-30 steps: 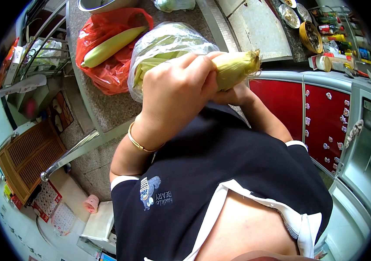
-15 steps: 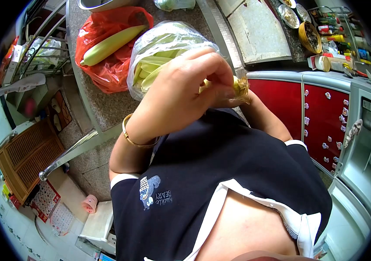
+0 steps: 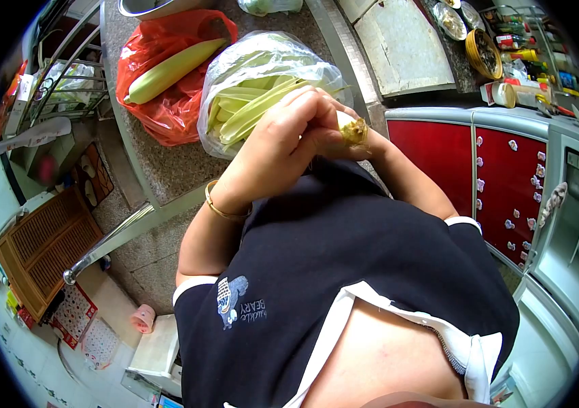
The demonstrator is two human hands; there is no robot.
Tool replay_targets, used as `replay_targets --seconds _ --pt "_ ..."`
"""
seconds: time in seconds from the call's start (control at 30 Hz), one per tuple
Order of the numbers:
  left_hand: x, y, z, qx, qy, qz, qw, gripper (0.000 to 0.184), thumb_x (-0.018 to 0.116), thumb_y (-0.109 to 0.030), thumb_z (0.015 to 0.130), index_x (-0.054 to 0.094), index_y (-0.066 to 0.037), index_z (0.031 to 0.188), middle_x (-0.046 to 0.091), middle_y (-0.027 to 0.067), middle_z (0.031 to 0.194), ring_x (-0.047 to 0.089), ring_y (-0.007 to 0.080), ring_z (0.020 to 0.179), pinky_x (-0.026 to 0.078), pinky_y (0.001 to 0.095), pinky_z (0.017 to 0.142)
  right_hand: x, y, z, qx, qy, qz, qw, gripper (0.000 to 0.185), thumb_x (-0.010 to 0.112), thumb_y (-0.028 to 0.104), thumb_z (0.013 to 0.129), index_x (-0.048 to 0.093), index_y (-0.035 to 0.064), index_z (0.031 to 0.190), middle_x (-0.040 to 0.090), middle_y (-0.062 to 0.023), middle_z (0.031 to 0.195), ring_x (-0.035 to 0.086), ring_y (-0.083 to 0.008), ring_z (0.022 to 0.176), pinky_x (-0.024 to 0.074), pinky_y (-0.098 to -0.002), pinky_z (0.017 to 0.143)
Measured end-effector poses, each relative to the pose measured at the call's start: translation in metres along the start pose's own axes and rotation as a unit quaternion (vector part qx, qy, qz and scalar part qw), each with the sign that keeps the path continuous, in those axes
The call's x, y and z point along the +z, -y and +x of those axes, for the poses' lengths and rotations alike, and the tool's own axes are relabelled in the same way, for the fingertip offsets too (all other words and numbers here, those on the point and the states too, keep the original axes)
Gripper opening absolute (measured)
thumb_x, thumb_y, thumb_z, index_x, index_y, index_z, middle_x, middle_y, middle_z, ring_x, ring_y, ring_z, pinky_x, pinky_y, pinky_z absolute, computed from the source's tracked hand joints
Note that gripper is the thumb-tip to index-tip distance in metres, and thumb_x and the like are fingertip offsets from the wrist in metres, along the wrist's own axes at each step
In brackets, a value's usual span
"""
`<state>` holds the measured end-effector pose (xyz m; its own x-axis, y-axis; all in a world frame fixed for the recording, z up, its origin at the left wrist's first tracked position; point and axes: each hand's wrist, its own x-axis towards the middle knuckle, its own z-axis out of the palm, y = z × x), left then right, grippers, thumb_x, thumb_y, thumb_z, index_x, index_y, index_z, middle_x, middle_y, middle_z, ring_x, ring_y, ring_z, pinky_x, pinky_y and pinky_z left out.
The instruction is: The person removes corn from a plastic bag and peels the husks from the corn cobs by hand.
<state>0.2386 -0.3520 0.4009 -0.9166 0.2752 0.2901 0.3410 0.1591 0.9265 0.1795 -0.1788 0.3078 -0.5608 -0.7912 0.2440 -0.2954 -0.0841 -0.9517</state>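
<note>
An ear of corn (image 3: 355,132) is held in front of my chest, its browned silk end pointing right. My left hand (image 3: 296,132), with a gold bracelet on the wrist, is closed around it from above. Beneath the corn, my right hand (image 3: 357,151) is closed against it, though most of its fingers are hidden. Just beyond the hands, a clear plastic bag (image 3: 216,85) holds loose green husks (image 3: 259,112). Left of that, an ear of corn in its husk (image 3: 174,71) lies on a red plastic bag (image 3: 157,121).
The stone counter (image 3: 167,170) carries a metal basin (image 3: 150,8) and another wrapped bundle (image 3: 269,5) at the back. Rightward are a white board (image 3: 405,51), a wicker basket (image 3: 483,54), bottles (image 3: 517,44) and red cabinet doors (image 3: 432,156). A metal rail (image 3: 109,241) stands left.
My left hand has moved slightly down and closed in around the corn. The corn's silk end has shifted left, and more husks in the clear bag show.
</note>
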Motion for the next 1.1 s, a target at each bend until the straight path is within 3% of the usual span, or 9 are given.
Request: replay_targets --seconds 0.03,0.1,0.13,0.27,0.43,0.5,0.53,0.73,1.1 --pt "0.000 0.006 -0.003 -0.001 0.000 -0.001 1.000 0.013 0.061 0.000 0.083 0.049 -0.002 0.085 0.051 0.0049 0.084 0.048 0.0156 0.077 0.042 0.0259 0.073 -0.001 -0.003 -0.002 0.001 0.000 0.001 1.000 0.059 0.074 0.006 0.073 0.044 0.0076 0.124 0.056 -0.0069 0.107 0.054 -0.0173 0.098 0.0438 -0.0292 0.089" --pt "0.001 0.018 -0.011 -0.073 0.008 -0.150 0.986 0.011 0.058 -0.004 0.089 0.047 -0.003 0.088 0.050 0.0027 0.091 0.045 0.0121 0.085 0.040 0.0239 0.081 -0.004 -0.007 -0.007 0.098 0.004 0.059 0.993 0.060 0.074 0.004 0.071 0.045 0.0099 0.122 0.055 -0.0058 0.109 0.053 -0.0157 0.100 0.0438 -0.0288 0.088" --pt "0.004 0.024 -0.014 -0.091 0.004 -0.224 0.970 0.010 0.055 -0.009 0.093 0.045 -0.004 0.092 0.049 0.0026 0.099 0.044 0.0109 0.090 0.037 0.0223 0.087 -0.005 -0.007 -0.006 0.033 -0.025 0.054 0.998 0.062 0.074 0.001 0.068 0.045 0.0111 0.122 0.054 -0.0033 0.109 0.052 -0.0132 0.101 0.0436 -0.0281 0.088" --pt "0.017 0.032 -0.015 -0.067 -0.084 -0.366 0.925 0.009 0.053 -0.010 0.094 0.044 -0.006 0.096 0.052 0.0065 0.105 0.047 0.0131 0.098 0.035 0.0267 0.094 -0.010 0.002 -0.005 0.112 -0.036 0.162 0.980 0.064 0.072 -0.002 0.066 0.046 0.0101 0.122 0.054 -0.0017 0.111 0.051 -0.0122 0.103 0.0432 -0.0284 0.090" --pt "0.016 0.051 -0.018 -0.075 -0.101 -0.432 0.893 0.008 0.051 -0.013 0.096 0.046 -0.008 0.099 0.055 0.0079 0.104 0.051 0.0158 0.101 0.039 0.0308 0.095 -0.010 0.001 -0.001 0.125 -0.036 0.214 0.968 0.064 0.071 -0.004 0.064 0.048 0.0091 0.122 0.053 -0.0032 0.115 0.050 -0.0132 0.107 0.0414 -0.0295 0.094" --pt "0.017 0.051 -0.019 -0.113 -0.145 -0.513 0.838 0.008 0.050 -0.014 0.096 0.046 -0.008 0.099 0.056 0.0075 0.105 0.054 0.0169 0.100 0.044 0.0353 0.093 -0.009 0.001 0.000 0.135 -0.044 0.230 0.963 0.064 0.070 -0.004 0.063 0.049 0.0087 0.122 0.053 -0.0035 0.116 0.050 -0.0134 0.108 0.0408 -0.0297 0.095" --pt "0.017 0.052 -0.020 -0.130 -0.162 -0.502 0.840 0.008 0.049 -0.014 0.097 0.047 -0.007 0.100 0.057 0.0074 0.106 0.056 0.0183 0.100 0.047 0.0398 0.091 -0.009 0.000 0.000 0.136 -0.048 0.223 0.964 0.064 0.070 -0.004 0.063 0.049 0.0083 0.122 0.053 -0.0039 0.116 0.049 -0.0136 0.108 0.0403 -0.0297 0.096" --pt "0.014 0.058 -0.029 -0.211 -0.166 -0.537 0.800 0.014 0.047 -0.017 0.098 0.048 -0.005 0.104 0.059 0.0097 0.108 0.059 0.0218 0.103 0.048 0.0429 0.091 -0.010 -0.014 -0.007 0.170 -0.050 0.196 0.964 0.062 0.074 0.001 0.065 0.049 0.0068 0.122 0.051 -0.0063 0.122 0.050 -0.0167 0.112 0.0408 -0.0319 0.097" --pt "0.021 0.086 -0.061 -0.267 -0.286 -0.560 0.730 0.014 0.047 -0.019 0.098 0.050 -0.007 0.104 0.060 0.0070 0.103 0.059 0.0180 0.096 0.050 0.0369 0.087 -0.009 -0.025 -0.012 0.164 -0.062 0.165 0.971 0.061 0.073 -0.003 0.064 0.051 0.0061 0.120 0.053 -0.0054 0.119 0.049 -0.0165 0.111 0.0396 -0.0306 0.097"
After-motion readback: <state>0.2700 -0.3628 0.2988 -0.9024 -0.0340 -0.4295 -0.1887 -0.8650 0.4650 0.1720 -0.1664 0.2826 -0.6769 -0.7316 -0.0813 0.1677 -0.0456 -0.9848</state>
